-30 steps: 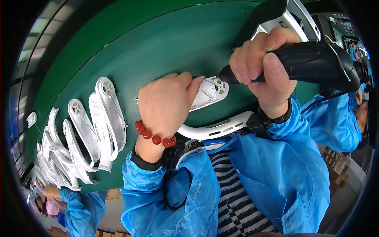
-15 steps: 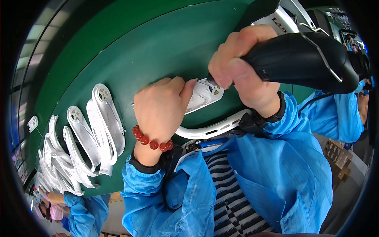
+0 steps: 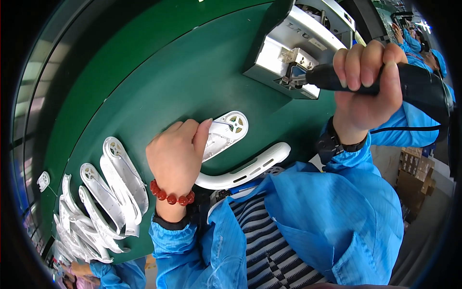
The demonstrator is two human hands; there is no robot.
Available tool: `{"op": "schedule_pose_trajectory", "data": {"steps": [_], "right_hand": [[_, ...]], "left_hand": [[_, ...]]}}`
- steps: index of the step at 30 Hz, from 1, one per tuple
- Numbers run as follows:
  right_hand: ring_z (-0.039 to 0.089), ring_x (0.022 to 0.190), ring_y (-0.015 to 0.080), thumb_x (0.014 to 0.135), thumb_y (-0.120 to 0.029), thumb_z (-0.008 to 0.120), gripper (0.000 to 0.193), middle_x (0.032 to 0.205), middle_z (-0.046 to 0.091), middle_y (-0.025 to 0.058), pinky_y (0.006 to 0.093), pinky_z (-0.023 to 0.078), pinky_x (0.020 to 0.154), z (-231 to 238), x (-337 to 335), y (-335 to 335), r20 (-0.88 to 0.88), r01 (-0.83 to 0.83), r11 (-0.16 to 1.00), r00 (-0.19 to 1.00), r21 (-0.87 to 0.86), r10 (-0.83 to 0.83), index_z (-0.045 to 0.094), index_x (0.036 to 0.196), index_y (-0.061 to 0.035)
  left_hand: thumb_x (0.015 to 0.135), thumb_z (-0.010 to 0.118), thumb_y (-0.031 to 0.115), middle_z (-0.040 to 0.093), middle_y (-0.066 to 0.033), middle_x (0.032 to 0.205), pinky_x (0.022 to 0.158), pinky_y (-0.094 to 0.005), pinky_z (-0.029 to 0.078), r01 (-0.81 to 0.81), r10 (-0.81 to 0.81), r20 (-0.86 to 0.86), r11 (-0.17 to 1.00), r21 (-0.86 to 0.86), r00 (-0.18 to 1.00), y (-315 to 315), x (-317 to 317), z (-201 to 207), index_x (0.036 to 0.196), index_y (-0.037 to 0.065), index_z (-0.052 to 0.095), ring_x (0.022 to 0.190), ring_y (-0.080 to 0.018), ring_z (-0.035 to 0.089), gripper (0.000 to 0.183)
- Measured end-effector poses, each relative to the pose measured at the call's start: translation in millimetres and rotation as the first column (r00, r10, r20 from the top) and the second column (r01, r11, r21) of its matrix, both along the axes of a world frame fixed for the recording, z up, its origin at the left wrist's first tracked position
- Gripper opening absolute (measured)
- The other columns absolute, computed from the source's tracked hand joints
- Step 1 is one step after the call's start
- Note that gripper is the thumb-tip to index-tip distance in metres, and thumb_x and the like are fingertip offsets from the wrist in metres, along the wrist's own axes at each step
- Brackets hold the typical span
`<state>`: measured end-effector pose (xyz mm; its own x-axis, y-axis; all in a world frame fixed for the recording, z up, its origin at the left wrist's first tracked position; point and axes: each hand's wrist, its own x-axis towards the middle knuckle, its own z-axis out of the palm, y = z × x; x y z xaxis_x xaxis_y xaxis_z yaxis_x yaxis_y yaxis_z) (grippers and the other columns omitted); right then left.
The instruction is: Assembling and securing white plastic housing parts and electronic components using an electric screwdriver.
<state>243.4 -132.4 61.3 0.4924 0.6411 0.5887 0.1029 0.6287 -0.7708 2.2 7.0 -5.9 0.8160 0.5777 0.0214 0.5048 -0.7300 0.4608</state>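
My right hand point(image 3: 368, 72) is wrapped round a black electric screwdriver point(image 3: 325, 78). The driver's tip reaches the pick-up spot of a silver-and-black screw feeder point(image 3: 284, 53) at the upper right. With my left hand point(image 3: 175, 147) I hold a white plastic handset shell point(image 3: 221, 139) down on the green table, thumb stretched along its edge. The shell lies inner side up, with a round speaker and a thin wire at its far end. A curved white shell half point(image 3: 250, 168) rests nearer to me, beside it. Whether a screw sits on the driver's tip is too small to tell.
Several white shell halves point(image 3: 122, 188) lie in a row and a pile on the left of the green table point(image 3: 159, 86). A small white part point(image 3: 44, 180) is at the far left. Another person's blue sleeve point(image 3: 404, 113) is behind the driver.
My right hand has swung the screwdriver up and right, from the speaker end of the shell to the screw feeder. My left hand stays on the shell; the view has shifted.
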Motion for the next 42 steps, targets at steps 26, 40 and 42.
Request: {"op": "schedule_pose_trajectory", "data": {"steps": [26,40,42], "right_hand": [[0.044,0.053,0.0161,0.095,-0.011,0.05,0.015,0.069,0.048,0.0071,0.0314,0.041,0.049,-12.9,-35.5,15.2,-0.088,-0.204,0.978,0.976,-0.039,0.2,0.044,0.107,-0.0037],[0.056,0.058,0.0181,0.09,-0.01,0.061,0.03,0.073,0.056,0.0114,0.0339,0.051,0.058,-35.9,-90.7,55.6,-0.127,-0.371,0.924,0.925,-0.09,0.359,0.039,0.11,-0.005],[0.056,0.059,0.0184,0.09,-0.01,0.061,0.031,0.073,0.056,0.0116,0.0338,0.051,0.058,-36.0,-90.8,58.1,-0.132,-0.373,0.924,0.923,-0.08,0.361,0.039,0.11,-0.0049]], "left_hand": [[0.088,0.064,0.032,0.056,-0.0102,0.061,0.048,-0.0393,0.04,0.0,-0.001,0.048,1.0,0.013,0.999,1.8,1.4,-3.1,0.065,0.005,0.059,0.055,-0.0322,0.055,0.036],[0.088,0.062,0.032,0.058,-0.0085,0.061,0.051,-0.0402,0.042,0.0,0.002,0.066,1.0,-0.024,0.998,5.9,-8.7,-4.5,0.068,0.008,0.062,0.059,-0.0303,0.058,0.032],[0.088,0.062,0.032,0.059,-0.0091,0.062,0.052,-0.0405,0.043,0.002,0.0,0.052,0.999,-0.039,0.999,7.5,-8.2,-5.9,0.068,0.008,0.062,0.06,-0.0307,0.059,0.032]]}}
